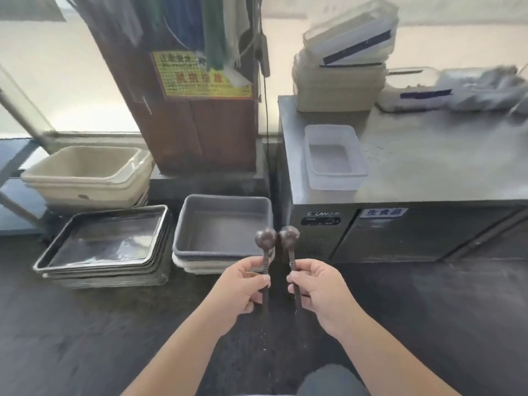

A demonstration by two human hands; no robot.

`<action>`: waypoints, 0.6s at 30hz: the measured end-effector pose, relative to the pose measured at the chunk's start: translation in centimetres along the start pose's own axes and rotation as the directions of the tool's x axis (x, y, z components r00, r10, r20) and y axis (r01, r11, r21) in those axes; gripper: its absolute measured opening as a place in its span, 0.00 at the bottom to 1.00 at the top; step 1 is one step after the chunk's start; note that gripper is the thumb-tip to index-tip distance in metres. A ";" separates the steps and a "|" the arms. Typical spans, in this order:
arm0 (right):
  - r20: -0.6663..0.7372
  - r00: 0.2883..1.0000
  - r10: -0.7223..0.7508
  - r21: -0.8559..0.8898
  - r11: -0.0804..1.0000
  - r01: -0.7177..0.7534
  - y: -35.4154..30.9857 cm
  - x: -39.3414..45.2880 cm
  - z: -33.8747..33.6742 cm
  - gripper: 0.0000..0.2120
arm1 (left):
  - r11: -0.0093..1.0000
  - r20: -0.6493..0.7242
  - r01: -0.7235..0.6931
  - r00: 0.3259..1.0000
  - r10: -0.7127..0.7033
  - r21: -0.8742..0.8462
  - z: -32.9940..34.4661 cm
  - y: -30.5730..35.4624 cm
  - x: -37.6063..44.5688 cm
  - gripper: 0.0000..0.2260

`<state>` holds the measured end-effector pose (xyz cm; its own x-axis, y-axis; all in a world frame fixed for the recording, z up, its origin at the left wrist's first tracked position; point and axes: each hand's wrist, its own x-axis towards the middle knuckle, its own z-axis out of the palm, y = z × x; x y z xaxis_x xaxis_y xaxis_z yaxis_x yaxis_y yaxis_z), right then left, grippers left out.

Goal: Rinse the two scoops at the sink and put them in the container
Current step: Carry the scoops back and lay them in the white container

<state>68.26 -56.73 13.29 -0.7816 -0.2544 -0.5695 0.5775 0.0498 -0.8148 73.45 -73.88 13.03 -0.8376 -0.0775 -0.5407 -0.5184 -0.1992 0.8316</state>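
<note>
Scoops upright, one gripped in each fist: left hand (243, 284) holds left scoop (265, 238), right hand (317, 287) holds right scoop (289, 234), heads nearly touching.

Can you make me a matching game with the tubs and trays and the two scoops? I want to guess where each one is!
Things:
1. two scoops
2. clear container
3. grey tub
4. metal trays

Places:
A. stacked on the floor, far left
B. on the steel counter
C. one in each hand
D. on the floor, beside the counter

Pairs: 1-C, 2-B, 3-D, 4-A
</note>
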 end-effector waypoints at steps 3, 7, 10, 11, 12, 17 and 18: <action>-0.066 0.998 0.000 0.063 0.998 0.005 -1.6 2.5 -2.3 0.09 | 0.998 0.059 0.022 0.998 -0.025 0.057 2.1 1.7 4.0 0.14; -0.109 0.994 0.010 0.090 0.996 0.000 -4.0 7.1 -6.1 0.08 | 0.994 0.074 0.026 0.997 -0.034 0.109 5.6 4.3 9.9 0.14; -0.121 0.993 0.010 0.096 0.995 0.002 -6.9 11.1 -9.4 0.08 | 0.991 0.051 0.033 0.998 -0.040 0.126 8.7 6.5 14.1 0.13; -0.127 0.992 0.010 0.099 0.995 0.002 -8.0 12.3 -10.5 0.08 | 0.990 0.050 0.039 0.998 -0.046 0.133 10.0 7.4 15.4 0.13; -0.134 0.991 0.015 0.099 0.995 -0.001 -9.1 13.5 -11.6 0.08 | 0.989 0.047 0.048 0.997 -0.055 0.141 11.2 8.3 16.7 0.12; -0.116 0.993 -0.016 0.076 0.997 0.024 -14.8 18.9 -16.7 0.07 | 0.995 0.012 0.042 0.999 -0.043 0.095 16.4 13.3 22.9 0.13; -0.111 0.994 -0.021 0.079 0.996 0.030 -15.7 19.9 -17.3 0.07 | 0.995 -0.009 0.042 0.999 -0.042 0.085 17.1 13.9 24.0 0.12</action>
<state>39.52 -45.86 12.90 -0.8150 -0.1467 -0.5606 0.5706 -0.0339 -0.8206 43.17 -61.85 13.77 -0.8137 -0.0775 -0.5761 -0.5663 -0.1185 0.8157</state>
